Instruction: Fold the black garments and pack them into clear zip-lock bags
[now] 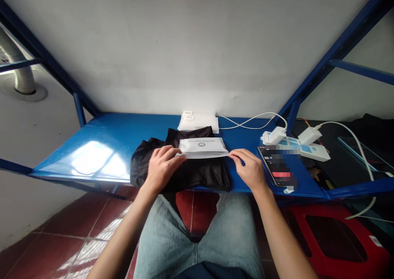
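Observation:
A white plastic packaging bag [203, 146] with grey printing and a round logo lies across the middle, over a black garment [184, 174]. My left hand [164, 164] pinches the bag's near left corner. At the near right corner, the fingertips of my right hand [248, 166] are closed on the bag's edge. The lettering faces away from me, upside down. The garment is spread loosely on the blue shelf [86, 127], partly hidden under the bag and my left hand.
Behind the garment lie white bags [200, 123] with small labels. To the right are a phone [273, 168] and a power strip [308, 149] with white chargers [275, 135] and cables. Blue metal posts [335, 45] frame the shelf. A red stool [341, 238] stands below right.

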### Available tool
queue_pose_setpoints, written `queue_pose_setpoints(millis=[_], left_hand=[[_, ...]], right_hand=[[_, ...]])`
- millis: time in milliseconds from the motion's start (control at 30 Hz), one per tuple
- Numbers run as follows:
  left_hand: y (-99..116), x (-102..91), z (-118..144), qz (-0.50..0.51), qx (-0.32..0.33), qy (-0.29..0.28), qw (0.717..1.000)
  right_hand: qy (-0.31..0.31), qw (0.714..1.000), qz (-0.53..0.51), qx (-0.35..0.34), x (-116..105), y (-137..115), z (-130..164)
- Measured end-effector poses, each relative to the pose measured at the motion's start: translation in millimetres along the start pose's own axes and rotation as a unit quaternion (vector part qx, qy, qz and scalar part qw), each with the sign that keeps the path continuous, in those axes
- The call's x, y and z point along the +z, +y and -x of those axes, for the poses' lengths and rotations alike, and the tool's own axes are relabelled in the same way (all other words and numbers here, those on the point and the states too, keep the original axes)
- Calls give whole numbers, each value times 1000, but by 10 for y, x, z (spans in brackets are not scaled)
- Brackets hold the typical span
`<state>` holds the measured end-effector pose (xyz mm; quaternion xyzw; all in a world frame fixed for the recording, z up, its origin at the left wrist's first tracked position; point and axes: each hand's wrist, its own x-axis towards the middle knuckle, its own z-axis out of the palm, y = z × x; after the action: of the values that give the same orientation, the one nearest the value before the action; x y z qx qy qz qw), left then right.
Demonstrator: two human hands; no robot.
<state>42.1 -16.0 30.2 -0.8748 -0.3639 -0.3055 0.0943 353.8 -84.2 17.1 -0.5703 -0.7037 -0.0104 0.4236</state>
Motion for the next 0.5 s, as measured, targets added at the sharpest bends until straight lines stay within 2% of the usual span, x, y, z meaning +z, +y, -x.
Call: queue_pose_setpoints(millis=[100, 233, 400, 500], left_hand=[[-167, -156, 201, -23, -24, -9, 999], [-72, -125, 214, 9, -26, -58, 998], [47, 42, 59, 7, 31, -75, 997], [51, 96, -12, -15, 40, -28, 999]], right_hand=[[-14, 1000, 1, 3, 10, 82, 63], [-32, 999, -4, -19, 70, 36, 138], [-70, 995, -36, -60, 38, -340, 233], [-118, 988, -69, -70, 65, -561, 289]])
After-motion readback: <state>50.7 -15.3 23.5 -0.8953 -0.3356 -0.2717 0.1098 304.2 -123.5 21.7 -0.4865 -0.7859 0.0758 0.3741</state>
